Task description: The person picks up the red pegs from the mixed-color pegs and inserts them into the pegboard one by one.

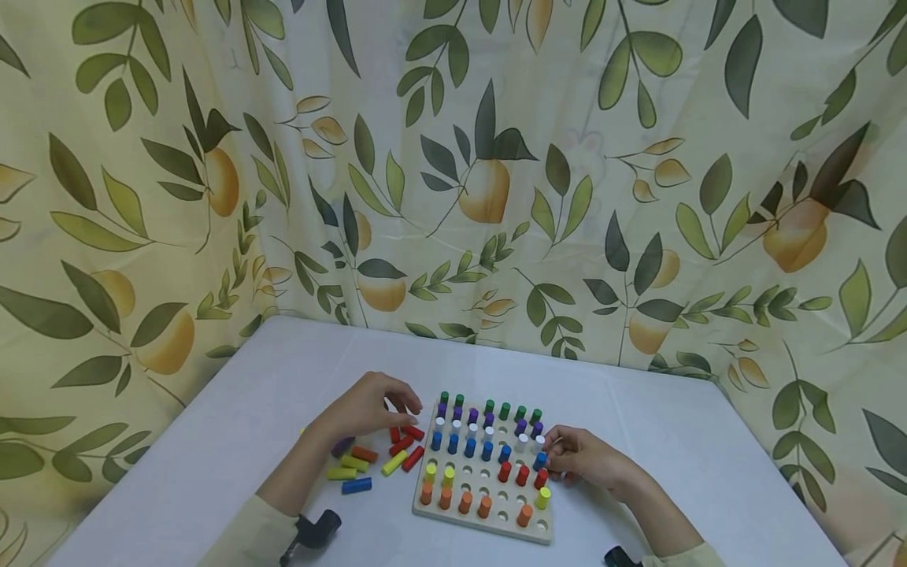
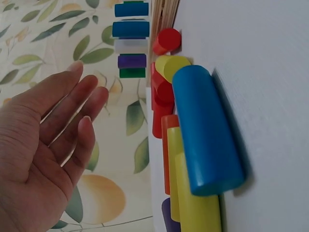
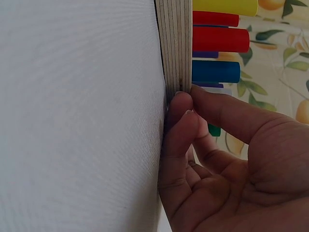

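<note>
A pale wooden pegboard (image 1: 489,523) lies on the table with rows of coloured pegs upright in its holes. Some holes are bare, mostly towards the near side. At the board's right edge, my right hand (image 1: 584,457) grips the rim, thumb on top and curled fingertips against the layered side (image 3: 175,48). My left hand (image 1: 379,402) hovers left of the board with nothing in it, fingers loosely bent. Below and around it lie loose pegs: a blue peg (image 2: 207,130), a yellow peg (image 1: 394,463), an orange peg (image 1: 364,454), several red ones (image 1: 413,458) and a purple one partly behind the wrist.
A white cloth covers the table (image 1: 312,354). Behind it hangs a curtain (image 1: 453,236) printed with leaves and fruit. Black wrist camera mounts (image 1: 319,529) sit at both sleeves.
</note>
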Demonstrator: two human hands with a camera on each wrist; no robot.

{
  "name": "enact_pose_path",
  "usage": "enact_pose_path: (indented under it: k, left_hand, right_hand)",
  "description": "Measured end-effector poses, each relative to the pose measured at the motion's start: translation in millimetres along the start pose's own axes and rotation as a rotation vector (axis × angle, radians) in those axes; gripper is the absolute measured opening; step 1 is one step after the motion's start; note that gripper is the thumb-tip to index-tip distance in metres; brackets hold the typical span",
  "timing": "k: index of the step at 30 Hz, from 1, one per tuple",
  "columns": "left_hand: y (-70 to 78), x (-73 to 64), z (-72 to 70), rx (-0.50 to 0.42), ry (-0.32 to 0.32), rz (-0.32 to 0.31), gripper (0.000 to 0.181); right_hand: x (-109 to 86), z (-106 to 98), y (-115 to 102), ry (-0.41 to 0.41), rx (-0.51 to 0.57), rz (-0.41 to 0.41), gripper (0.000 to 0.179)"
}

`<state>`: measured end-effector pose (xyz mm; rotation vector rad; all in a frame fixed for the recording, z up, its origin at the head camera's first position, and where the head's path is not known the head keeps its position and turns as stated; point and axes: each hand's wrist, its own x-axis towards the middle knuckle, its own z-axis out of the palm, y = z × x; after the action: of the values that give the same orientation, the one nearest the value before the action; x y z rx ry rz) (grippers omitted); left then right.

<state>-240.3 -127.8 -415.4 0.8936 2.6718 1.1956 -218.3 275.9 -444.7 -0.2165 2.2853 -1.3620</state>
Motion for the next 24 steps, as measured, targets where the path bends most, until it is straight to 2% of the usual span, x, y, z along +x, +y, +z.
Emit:
enact_pose_path:
  k: [10, 24]
  left_hand:
    - [-6.3, -5.5, -5.2, 0.01, 0.008, -0.008, 0.013]
    - [-15.2, -4.9, -8.1, 0.016, 0.011, -0.015, 0.014]
  right_hand:
    - [0.0, -0.6, 0.4, 0.001, 0.006, 0.002, 0.02]
    - [0.5, -1.2, 0.2, 0.001, -0.005, -0.005, 0.02]
